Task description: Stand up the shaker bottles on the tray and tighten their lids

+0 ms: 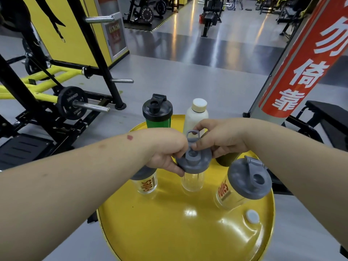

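Both hands were on the grey lid of the middle clear shaker, upright mid-tray. Left hand gripped the rim; right hand pinched the flip cap, probably; fingertips partly hidden.

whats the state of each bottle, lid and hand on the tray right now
middle clear shaker: upright, both hands on its grey lid, flip cap open
left clear shaker: upright, lid mostly hidden by left hand
right clear shaker: upright, grey lid on, flip cap open
green shaker: upright, black flip cap open
white bottle: upright, capped
right hand: gripping the lid
yellow tray: holds all bottles
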A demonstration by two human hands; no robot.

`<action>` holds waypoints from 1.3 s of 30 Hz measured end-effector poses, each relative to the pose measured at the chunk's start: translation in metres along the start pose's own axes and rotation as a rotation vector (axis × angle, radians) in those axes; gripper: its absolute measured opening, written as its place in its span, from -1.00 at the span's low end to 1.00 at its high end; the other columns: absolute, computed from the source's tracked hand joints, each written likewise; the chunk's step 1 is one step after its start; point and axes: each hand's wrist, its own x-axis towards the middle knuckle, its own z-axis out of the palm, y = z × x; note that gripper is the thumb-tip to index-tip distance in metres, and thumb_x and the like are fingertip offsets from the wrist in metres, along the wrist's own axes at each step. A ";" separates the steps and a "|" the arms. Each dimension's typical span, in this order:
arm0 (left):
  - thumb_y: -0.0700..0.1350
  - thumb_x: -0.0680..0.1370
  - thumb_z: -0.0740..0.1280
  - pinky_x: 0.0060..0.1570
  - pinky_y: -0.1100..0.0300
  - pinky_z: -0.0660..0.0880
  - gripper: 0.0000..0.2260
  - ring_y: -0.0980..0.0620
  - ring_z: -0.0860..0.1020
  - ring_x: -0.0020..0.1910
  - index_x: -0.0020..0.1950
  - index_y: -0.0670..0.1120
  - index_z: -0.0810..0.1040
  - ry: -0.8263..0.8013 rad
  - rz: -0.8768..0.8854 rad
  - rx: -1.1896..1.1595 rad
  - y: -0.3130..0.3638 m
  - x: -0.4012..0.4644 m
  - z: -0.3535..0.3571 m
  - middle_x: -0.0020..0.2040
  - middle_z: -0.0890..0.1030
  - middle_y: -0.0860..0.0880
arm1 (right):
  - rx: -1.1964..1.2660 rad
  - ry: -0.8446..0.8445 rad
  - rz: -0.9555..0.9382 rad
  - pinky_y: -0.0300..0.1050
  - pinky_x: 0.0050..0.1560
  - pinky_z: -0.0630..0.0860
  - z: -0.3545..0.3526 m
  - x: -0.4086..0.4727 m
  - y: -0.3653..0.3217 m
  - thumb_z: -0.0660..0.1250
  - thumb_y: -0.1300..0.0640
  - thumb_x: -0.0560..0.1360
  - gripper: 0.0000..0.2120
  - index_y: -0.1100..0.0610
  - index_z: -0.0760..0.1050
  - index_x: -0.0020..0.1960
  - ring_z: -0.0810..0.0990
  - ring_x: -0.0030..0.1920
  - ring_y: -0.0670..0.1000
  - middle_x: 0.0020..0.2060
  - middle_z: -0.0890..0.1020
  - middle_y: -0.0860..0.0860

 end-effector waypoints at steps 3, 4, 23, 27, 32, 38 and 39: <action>-0.50 0.51 0.16 0.27 -0.15 0.56 -0.54 -0.35 0.55 0.29 0.40 -0.28 0.41 0.020 0.038 -0.014 0.002 -0.004 0.003 0.18 0.54 -0.20 | -0.033 0.003 -0.001 0.28 0.32 0.61 -0.006 0.004 0.006 0.57 0.19 0.46 -0.48 -0.02 0.43 0.32 0.70 0.25 0.28 0.28 0.64 0.20; -0.50 0.52 0.18 0.30 -0.13 0.54 -0.55 -0.33 0.55 0.30 0.39 -0.25 0.41 0.026 0.047 0.001 0.002 -0.005 0.006 0.12 0.54 -0.16 | -0.038 0.007 -0.003 0.28 0.31 0.62 -0.007 0.004 0.008 0.58 0.16 0.43 -0.47 -0.03 0.44 0.30 0.71 0.23 0.27 0.29 0.64 0.19; 0.15 0.58 0.38 0.09 -0.12 0.66 -0.53 -0.33 0.63 0.17 0.44 0.02 0.49 0.228 -0.087 0.235 -0.051 -0.048 -0.121 0.37 0.50 -0.12 | -0.682 0.265 -0.416 0.12 0.33 0.55 0.049 -0.018 -0.063 0.45 -0.18 0.47 -0.37 -0.07 0.40 0.49 0.56 0.34 0.08 0.33 0.60 -0.02; 0.05 0.62 0.36 0.12 -0.11 0.65 -0.64 -0.28 0.70 0.08 0.33 -0.11 0.60 0.040 -0.023 0.016 -0.067 -0.042 -0.118 0.33 0.59 -0.18 | -0.752 0.052 -0.326 0.02 0.08 0.61 0.094 -0.002 -0.070 0.51 -0.32 0.38 -0.39 0.04 0.50 0.24 0.64 0.09 0.06 0.09 0.67 0.00; -0.06 0.64 0.34 0.05 -0.09 0.67 -0.69 -0.30 0.70 0.08 0.31 -0.22 0.57 0.034 0.048 -0.038 -0.063 -0.037 -0.119 0.29 0.62 -0.21 | -0.710 0.080 -0.273 -0.09 -0.23 0.52 0.120 0.015 -0.067 0.58 -0.17 0.38 -0.53 0.10 0.48 0.04 0.61 -0.15 0.02 -0.03 0.68 0.08; -0.05 0.65 0.33 0.12 -0.12 0.65 -0.70 -0.25 0.72 0.04 0.31 -0.20 0.55 0.034 0.073 -0.042 -0.058 -0.035 -0.120 0.22 0.64 -0.19 | -0.605 0.143 -0.249 -0.08 -0.13 0.58 0.117 0.020 -0.066 0.63 -0.17 0.32 -0.40 0.06 0.46 0.19 0.62 -0.05 -0.02 0.01 0.63 -0.03; -0.03 0.65 0.32 0.14 -0.13 0.64 -0.68 -0.25 0.71 0.05 0.32 -0.19 0.54 0.036 0.072 -0.022 -0.058 -0.035 -0.121 0.23 0.63 -0.18 | -0.593 0.132 -0.244 -0.03 -0.08 0.60 0.117 0.019 -0.065 0.63 -0.14 0.33 -0.41 0.07 0.46 0.19 0.63 -0.01 0.03 0.03 0.64 -0.01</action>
